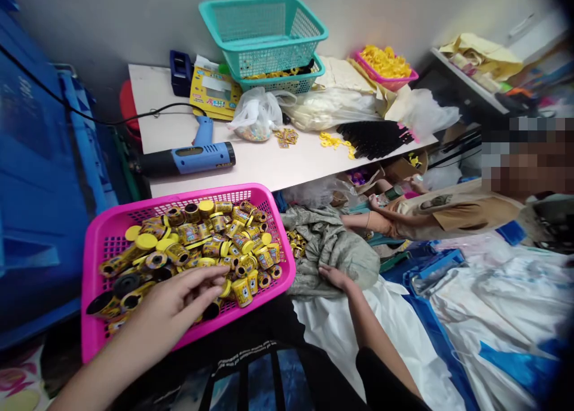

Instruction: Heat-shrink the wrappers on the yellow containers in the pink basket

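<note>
Smooth tabletop (264, 163) nearby, right fingers (328, 272) touch crumpled sack (359, 259).

Stacked teal baskets (277, 61), blue heat gun (204, 158)

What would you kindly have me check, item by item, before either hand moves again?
1. Left hand over the large pink basket: ok.
2. Left hand gripping one of the small yellow cups: cannot tell; its fingers curl close above them.
3. Cups all standing upright: not ok; many lie on their sides.
4. Right hand apart from the crumpled grey material: not ok; it rests against it.
5. Heat gun apart from both hands: ok; it lies on the table, beyond the basket.
6. Heat gun switched off: cannot tell; nothing visible settles it.
</note>
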A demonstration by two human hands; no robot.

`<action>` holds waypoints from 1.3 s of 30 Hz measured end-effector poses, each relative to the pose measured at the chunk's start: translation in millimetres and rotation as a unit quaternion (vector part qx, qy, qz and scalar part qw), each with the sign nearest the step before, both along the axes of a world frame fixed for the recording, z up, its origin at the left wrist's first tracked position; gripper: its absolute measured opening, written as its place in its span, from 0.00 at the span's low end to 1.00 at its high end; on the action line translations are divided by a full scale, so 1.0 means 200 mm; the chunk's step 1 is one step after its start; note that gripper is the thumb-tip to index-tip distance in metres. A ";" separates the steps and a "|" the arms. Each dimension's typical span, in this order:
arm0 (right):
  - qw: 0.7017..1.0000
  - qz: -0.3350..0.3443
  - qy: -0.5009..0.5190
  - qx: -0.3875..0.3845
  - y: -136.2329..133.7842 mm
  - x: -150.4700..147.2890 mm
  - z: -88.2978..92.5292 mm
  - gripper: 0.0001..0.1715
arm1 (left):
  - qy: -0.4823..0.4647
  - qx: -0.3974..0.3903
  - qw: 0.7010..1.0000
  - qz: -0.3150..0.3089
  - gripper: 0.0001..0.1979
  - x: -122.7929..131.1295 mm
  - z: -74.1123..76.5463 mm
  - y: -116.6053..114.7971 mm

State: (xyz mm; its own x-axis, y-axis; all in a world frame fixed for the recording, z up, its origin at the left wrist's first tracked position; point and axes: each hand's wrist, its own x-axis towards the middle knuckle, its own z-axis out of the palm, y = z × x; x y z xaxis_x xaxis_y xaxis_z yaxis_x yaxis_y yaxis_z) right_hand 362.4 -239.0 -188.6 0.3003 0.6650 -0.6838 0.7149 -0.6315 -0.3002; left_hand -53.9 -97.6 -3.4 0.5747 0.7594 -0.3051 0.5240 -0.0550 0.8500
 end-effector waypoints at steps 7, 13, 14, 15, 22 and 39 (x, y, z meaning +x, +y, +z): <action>0.952 0.036 -0.017 0.304 0.29 -0.40 0.47 0.26 | 0.093 0.330 0.902 -0.261 0.28 0.11 -0.30 -0.09; 0.866 0.207 -0.100 0.445 0.33 -0.82 0.51 0.35 | 0.044 0.338 0.903 -0.260 0.19 0.15 -0.27 -0.07; 0.859 0.199 -0.112 0.458 0.33 -0.84 0.50 0.32 | 0.024 0.306 0.921 -0.241 0.18 0.14 -0.23 -0.06; 0.852 0.184 -0.115 0.477 0.32 -0.85 0.49 0.29 | 0.008 0.266 0.939 -0.217 0.18 0.13 -0.19 -0.05; 0.808 0.060 0.239 0.535 0.35 -0.90 0.65 0.24 | -0.007 0.025 0.999 0.031 0.21 0.11 -0.07 -0.03; 0.780 0.041 0.325 0.533 0.40 -0.95 0.73 0.25 | -0.194 -0.233 0.943 0.140 0.21 0.15 -0.03 -0.05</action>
